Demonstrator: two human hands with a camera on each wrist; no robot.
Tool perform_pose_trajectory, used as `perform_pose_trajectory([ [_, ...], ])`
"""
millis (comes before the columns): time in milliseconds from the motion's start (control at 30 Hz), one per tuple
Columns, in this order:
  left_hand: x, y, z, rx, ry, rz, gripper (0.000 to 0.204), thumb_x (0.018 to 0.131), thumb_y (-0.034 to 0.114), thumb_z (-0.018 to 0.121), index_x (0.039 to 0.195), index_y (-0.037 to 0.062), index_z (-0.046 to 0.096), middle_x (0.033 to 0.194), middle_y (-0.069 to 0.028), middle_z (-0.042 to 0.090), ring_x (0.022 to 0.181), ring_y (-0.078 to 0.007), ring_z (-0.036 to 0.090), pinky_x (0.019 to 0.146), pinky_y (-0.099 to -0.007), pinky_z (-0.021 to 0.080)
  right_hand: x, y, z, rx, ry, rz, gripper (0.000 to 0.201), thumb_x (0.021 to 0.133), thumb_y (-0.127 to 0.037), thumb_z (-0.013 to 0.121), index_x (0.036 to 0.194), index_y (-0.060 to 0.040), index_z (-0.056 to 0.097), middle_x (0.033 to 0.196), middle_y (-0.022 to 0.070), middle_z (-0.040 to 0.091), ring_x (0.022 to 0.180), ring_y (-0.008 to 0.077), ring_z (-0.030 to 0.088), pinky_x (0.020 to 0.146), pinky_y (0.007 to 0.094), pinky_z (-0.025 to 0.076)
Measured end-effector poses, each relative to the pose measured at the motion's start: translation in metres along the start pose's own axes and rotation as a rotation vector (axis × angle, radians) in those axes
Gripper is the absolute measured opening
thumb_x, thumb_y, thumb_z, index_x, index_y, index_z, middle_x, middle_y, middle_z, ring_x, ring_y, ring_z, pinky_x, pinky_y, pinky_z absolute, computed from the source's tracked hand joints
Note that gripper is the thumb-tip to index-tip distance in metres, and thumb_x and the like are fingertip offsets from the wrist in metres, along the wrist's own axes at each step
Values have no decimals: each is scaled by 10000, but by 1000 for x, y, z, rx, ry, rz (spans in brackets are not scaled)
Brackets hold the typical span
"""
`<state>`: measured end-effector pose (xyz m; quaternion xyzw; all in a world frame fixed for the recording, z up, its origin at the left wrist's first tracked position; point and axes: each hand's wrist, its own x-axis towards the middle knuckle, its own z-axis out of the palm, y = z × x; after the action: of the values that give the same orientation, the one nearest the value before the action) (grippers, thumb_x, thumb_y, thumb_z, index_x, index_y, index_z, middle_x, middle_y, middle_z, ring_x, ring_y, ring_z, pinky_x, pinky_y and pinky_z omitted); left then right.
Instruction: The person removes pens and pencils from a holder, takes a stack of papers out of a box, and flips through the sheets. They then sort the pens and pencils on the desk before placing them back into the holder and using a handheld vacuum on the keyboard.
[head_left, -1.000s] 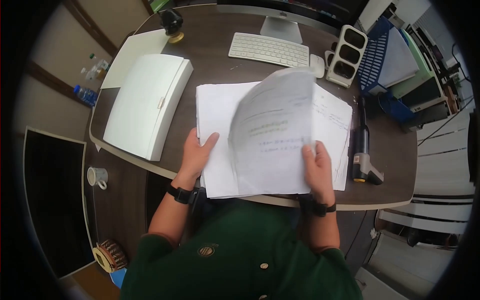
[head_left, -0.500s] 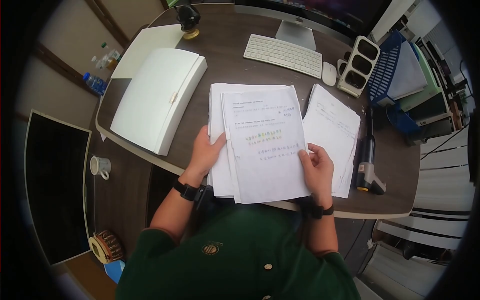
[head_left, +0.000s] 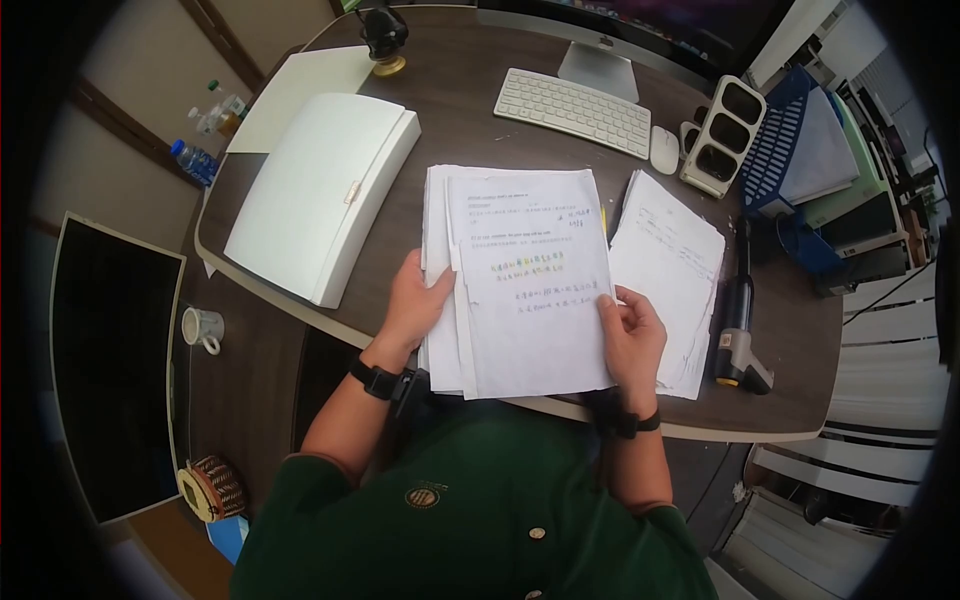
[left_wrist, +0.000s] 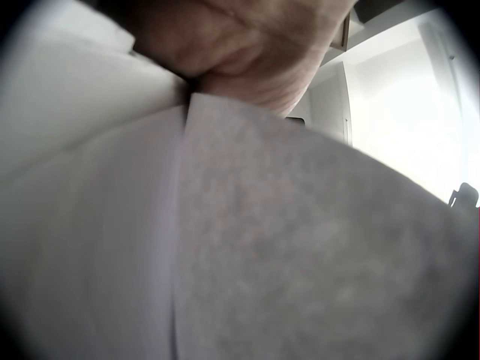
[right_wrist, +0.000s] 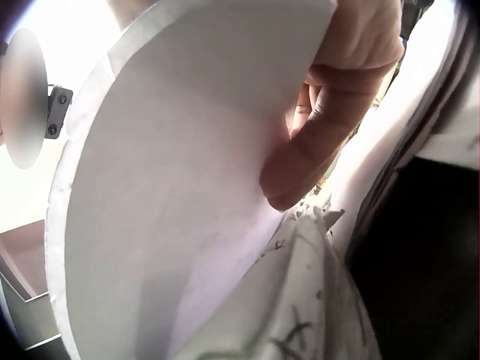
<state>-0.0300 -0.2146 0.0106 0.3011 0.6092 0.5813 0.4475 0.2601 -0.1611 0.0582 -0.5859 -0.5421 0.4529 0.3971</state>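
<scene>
A printed sheet of paper (head_left: 535,345) with handwriting and yellow-green highlighting lies on top of a stack of white papers (head_left: 443,355), at the front edge of the desk. My left hand (head_left: 415,302) grips the stack by its left edge, thumb on top; its fingers are hidden underneath. At the sheet's right edge my right hand (head_left: 635,338) pinches the paper between thumb and curled fingers. The right wrist view shows the thumb (right_wrist: 300,169) pressed on the pale sheet (right_wrist: 172,142). Partly under the right hand is a second pile of handwritten papers (head_left: 668,255).
A white box file (head_left: 310,200) lies to the left. Behind are a keyboard (head_left: 572,112), a mouse (head_left: 664,150) and a white three-slot holder (head_left: 722,135). A black-and-grey handheld device (head_left: 737,330) lies right of the papers. A mug (head_left: 203,328) stands lower at left.
A second ago the sheet was curled up and blurred in my right hand; now it lies flat over the left stack. Since half a second ago the hands have hardly moved.
</scene>
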Motion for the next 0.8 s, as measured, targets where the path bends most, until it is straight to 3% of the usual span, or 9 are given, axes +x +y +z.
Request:
perform_pose_trajectory([
  [167,3,-4,0,39,22,13,361,1020,147,635,1288,-76,543,1149,-135,692,1024,-157,658,896,-300,534,3,-6,6,20,19,-40,312,966,-145,726,1168,85,664,770,48,709,697,52,625,653,210,506],
  [267,2,5,0,2,-1,-84,422,1102,300,509,1317,-63,528,1211,-131,671,1037,-145,656,902,-289,537,4,-6,10,-4,19,-63,297,964,-140,725,1157,80,672,774,51,714,696,52,625,653,211,507],
  [367,2,4,-2,-36,16,-71,505,1123,385,417,1313,-67,539,1203,-134,671,1047,-146,648,930,-291,522,4,-11,14,-19,15,-86,288,962,-141,726,1146,75,679,773,55,719,689,52,624,650,213,509],
  [800,1,3,2,-6,24,-17,463,1127,377,415,1231,-46,572,1122,-99,680,997,-116,631,903,-270,511,-3,-7,28,-49,-25,-99,308,958,-167,734,1138,77,677,763,65,717,662,62,620,633,225,512],
])
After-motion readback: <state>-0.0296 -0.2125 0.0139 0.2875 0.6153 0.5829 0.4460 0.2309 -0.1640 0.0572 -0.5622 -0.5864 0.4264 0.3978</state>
